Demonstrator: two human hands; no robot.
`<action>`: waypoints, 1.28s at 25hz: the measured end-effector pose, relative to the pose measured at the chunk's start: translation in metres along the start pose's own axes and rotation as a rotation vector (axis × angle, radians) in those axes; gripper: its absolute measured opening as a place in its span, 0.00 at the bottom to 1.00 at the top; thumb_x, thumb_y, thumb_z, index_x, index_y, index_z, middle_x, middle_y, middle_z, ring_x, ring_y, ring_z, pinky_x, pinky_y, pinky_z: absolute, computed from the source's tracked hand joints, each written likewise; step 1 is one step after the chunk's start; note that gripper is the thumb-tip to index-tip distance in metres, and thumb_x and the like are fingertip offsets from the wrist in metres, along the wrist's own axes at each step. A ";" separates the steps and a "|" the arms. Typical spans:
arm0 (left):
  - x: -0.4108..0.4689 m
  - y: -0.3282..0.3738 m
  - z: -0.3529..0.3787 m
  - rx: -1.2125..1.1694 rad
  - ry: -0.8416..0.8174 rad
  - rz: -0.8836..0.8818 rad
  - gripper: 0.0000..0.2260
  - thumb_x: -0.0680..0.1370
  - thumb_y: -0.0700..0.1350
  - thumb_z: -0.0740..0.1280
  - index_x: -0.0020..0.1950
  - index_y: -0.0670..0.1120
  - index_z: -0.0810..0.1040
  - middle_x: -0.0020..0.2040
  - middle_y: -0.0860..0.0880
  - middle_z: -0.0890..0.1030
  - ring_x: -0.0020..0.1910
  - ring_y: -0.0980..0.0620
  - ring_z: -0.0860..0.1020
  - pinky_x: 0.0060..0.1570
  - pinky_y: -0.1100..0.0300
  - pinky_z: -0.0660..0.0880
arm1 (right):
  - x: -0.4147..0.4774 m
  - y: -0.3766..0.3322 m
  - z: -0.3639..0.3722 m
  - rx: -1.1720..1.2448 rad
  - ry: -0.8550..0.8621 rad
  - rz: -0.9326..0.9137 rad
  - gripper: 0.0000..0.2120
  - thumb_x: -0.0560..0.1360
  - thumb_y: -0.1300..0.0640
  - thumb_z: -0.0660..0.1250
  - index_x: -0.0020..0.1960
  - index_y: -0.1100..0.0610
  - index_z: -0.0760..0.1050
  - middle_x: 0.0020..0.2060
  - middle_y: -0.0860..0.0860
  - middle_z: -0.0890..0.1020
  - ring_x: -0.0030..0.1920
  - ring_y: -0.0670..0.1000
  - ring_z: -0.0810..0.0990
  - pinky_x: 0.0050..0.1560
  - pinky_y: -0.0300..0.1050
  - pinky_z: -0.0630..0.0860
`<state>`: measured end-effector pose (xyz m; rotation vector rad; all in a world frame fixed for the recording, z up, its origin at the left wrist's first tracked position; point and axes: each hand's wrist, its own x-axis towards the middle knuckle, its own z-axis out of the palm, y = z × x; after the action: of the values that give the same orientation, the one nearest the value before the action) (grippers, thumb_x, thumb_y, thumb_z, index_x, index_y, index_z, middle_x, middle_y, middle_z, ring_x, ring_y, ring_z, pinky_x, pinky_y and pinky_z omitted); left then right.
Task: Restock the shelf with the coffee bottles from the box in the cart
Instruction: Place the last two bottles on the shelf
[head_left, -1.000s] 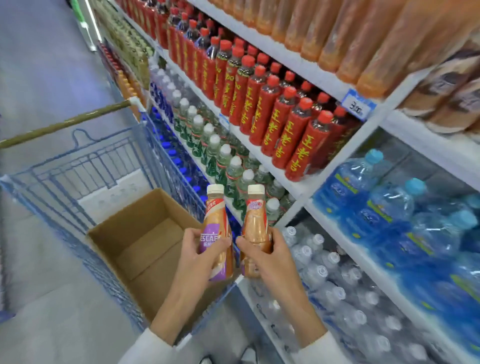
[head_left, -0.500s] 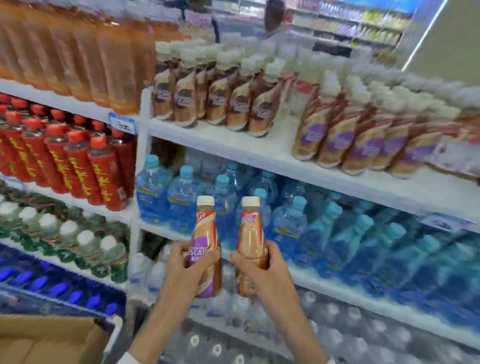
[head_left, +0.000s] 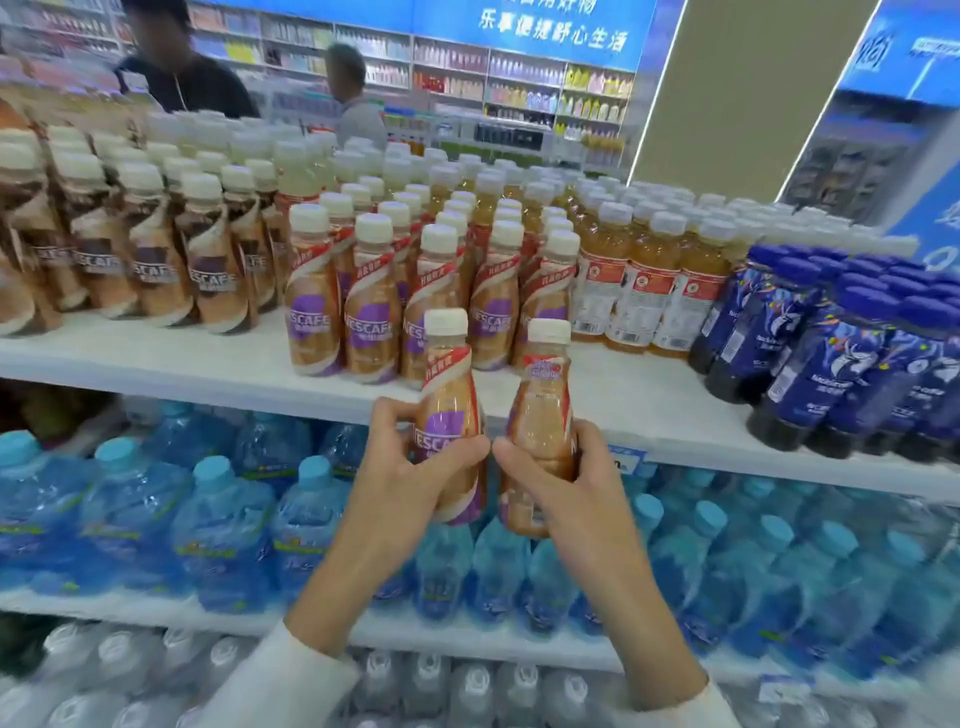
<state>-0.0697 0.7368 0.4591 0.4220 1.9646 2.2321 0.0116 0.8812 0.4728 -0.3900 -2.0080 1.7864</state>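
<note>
My left hand (head_left: 400, 467) grips a tan coffee bottle with a purple label and cream cap (head_left: 449, 395). My right hand (head_left: 561, 483) grips a second coffee bottle (head_left: 540, 410), label turned away. Both bottles are upright, side by side, just in front of the white shelf (head_left: 623, 400). On that shelf, right behind them, stand rows of matching purple-label coffee bottles (head_left: 374, 306). The cart and the box are out of view.
Brown-label coffee bottles (head_left: 156, 260) fill the shelf's left, orange-capped drink bottles (head_left: 644, 280) and dark blue bottles (head_left: 831, 353) its right. Blue water bottles (head_left: 223, 525) sit one shelf lower. Two people (head_left: 176, 67) stand beyond the shelf.
My view swung from the cart and box up to the coffee shelf. Both hands rose with their bottles and now sit at the shelf's front edge.
</note>
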 end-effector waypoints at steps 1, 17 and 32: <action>0.012 0.008 0.013 0.029 -0.008 0.061 0.27 0.63 0.55 0.81 0.54 0.50 0.72 0.42 0.52 0.85 0.38 0.57 0.83 0.35 0.68 0.76 | 0.013 -0.007 -0.008 -0.011 0.013 -0.035 0.18 0.70 0.42 0.78 0.55 0.43 0.75 0.44 0.37 0.85 0.42 0.39 0.84 0.37 0.32 0.78; 0.071 -0.007 0.070 0.195 0.128 0.296 0.31 0.74 0.56 0.76 0.74 0.52 0.70 0.66 0.54 0.78 0.64 0.54 0.78 0.64 0.50 0.78 | 0.105 -0.005 -0.034 -0.013 0.052 -0.118 0.23 0.75 0.50 0.74 0.61 0.38 0.64 0.56 0.36 0.78 0.50 0.30 0.79 0.45 0.28 0.78; 0.057 -0.029 0.057 0.431 0.164 0.398 0.33 0.74 0.53 0.76 0.76 0.51 0.68 0.62 0.58 0.67 0.64 0.61 0.70 0.56 0.76 0.68 | 0.096 0.005 -0.050 -0.255 -0.038 -0.060 0.30 0.74 0.56 0.76 0.69 0.43 0.66 0.60 0.39 0.79 0.58 0.38 0.79 0.66 0.49 0.77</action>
<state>-0.1090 0.8110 0.4437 0.7597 2.6626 2.0856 -0.0485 0.9707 0.4841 -0.3706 -2.2573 1.5165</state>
